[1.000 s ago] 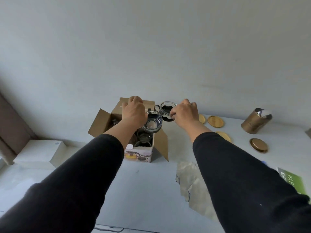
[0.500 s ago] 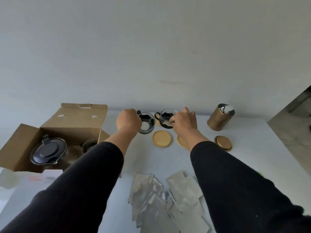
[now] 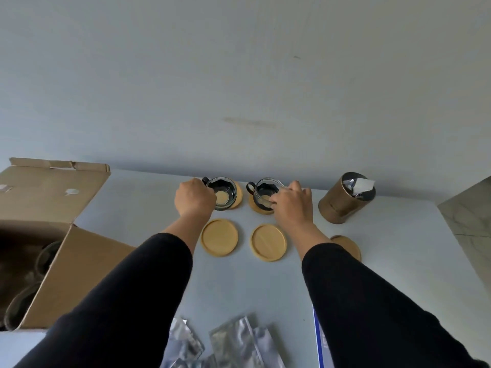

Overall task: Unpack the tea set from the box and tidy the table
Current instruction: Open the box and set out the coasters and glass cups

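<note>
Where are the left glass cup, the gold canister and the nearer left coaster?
left glass cup [image 3: 225, 191]: head view, far rim.
gold canister [image 3: 338, 205]: head view, side wall.
nearer left coaster [image 3: 219, 237]: head view, centre of its top.

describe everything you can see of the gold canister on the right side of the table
The gold canister is a round tin with a brushed, brassy metallic look, standing on the white table near the wall, right of the two cups. In this wide view it appears to lean right. It has no lid on; silvery foil packets poke out of its open top. Neither hand touches it; the right hand is just to its left.
</note>
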`<state>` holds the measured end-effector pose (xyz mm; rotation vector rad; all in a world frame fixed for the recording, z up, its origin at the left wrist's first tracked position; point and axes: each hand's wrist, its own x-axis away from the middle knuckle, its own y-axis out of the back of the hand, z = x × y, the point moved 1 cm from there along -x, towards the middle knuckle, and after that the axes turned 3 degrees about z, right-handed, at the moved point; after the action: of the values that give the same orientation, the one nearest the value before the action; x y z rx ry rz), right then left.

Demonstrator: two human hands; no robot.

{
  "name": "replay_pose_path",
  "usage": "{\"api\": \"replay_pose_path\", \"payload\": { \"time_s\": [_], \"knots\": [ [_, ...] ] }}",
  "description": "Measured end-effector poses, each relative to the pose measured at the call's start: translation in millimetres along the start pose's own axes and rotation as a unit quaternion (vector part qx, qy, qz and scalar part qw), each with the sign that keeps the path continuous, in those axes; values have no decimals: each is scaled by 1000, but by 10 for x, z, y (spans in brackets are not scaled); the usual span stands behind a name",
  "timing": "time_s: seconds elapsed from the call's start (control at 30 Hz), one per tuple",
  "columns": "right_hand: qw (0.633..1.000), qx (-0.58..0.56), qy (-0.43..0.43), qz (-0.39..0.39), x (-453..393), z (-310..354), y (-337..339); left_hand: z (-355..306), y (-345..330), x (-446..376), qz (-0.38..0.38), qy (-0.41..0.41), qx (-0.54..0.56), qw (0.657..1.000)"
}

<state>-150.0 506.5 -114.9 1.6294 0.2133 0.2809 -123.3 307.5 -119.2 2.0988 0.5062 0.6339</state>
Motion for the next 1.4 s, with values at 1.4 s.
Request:
{"api": "replay_pose_path", "payload": {
  "time_s": [1.4],
  "knots": [
    [999, 13, 24, -19, -254, -103, -443, -85, -419, -451, -4, -3, 30, 1000]
  ]
}}
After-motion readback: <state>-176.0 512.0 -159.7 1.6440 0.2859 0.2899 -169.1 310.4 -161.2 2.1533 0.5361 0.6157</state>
